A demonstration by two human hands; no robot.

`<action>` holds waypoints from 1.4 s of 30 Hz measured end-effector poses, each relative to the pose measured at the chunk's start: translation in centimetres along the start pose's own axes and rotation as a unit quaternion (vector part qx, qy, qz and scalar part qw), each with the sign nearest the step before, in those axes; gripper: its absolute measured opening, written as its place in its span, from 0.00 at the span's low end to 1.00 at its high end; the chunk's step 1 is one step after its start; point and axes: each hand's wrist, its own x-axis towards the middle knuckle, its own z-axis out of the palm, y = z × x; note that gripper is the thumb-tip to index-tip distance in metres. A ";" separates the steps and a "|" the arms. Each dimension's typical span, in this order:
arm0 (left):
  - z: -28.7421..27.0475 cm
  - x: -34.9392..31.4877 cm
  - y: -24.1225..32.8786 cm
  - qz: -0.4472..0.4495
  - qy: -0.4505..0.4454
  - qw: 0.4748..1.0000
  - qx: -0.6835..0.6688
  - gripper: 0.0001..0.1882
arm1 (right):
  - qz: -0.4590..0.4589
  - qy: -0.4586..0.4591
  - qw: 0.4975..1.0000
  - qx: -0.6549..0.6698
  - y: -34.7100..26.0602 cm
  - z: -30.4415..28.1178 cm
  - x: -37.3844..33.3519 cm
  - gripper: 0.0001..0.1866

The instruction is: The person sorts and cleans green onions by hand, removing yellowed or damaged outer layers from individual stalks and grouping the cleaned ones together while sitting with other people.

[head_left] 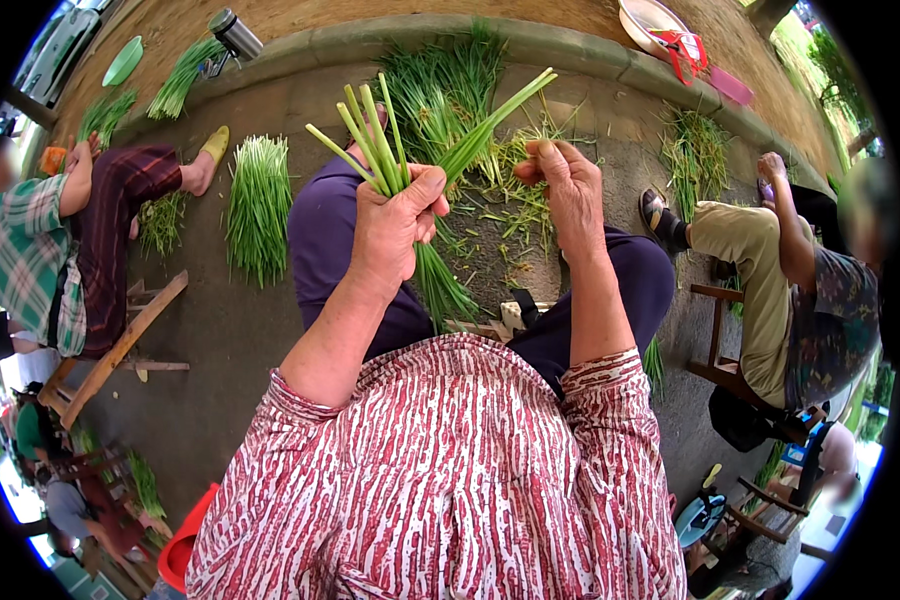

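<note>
My left hand (398, 225) is closed around a small bunch of garlic chives (378, 140). Their pale cut-looking ends fan out above the fist, one thick cluster slants up to the right, and green leaves hang below it. To the right, my right hand (567, 190) is raised with thumb and fingers pinched together; whatever is in the pinch is too small or hidden to make out. Beyond my hands, a big loose heap of garlic chives (440, 85) lies on the ground. Yellowish trimmings (515, 195) are scattered between my knees.
A neat pile of garlic chives (258, 210) lies left of my leg. People sit on wooden stools at left (120, 345) and right (715, 330). A stone kerb (350, 48) curves across the back, with a metal flask (237, 35) and a pale basin (650, 22) near it.
</note>
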 end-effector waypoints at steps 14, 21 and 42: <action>0.6 -0.4 -0.6 -0.073 -0.018 0.997 -0.006 0.09 | -0.089 -0.059 0.991 0.074 -1.9 2.1 -0.1 0.11; 0.0 -0.5 -0.6 -0.115 -0.040 0.991 -0.047 0.10 | -0.098 -0.027 0.986 0.129 -1.6 1.5 0.5 0.10; -0.8 -0.5 -1.1 -0.179 -0.062 0.981 -0.046 0.10 | -0.033 -0.128 0.966 0.223 -1.1 1.4 0.8 0.09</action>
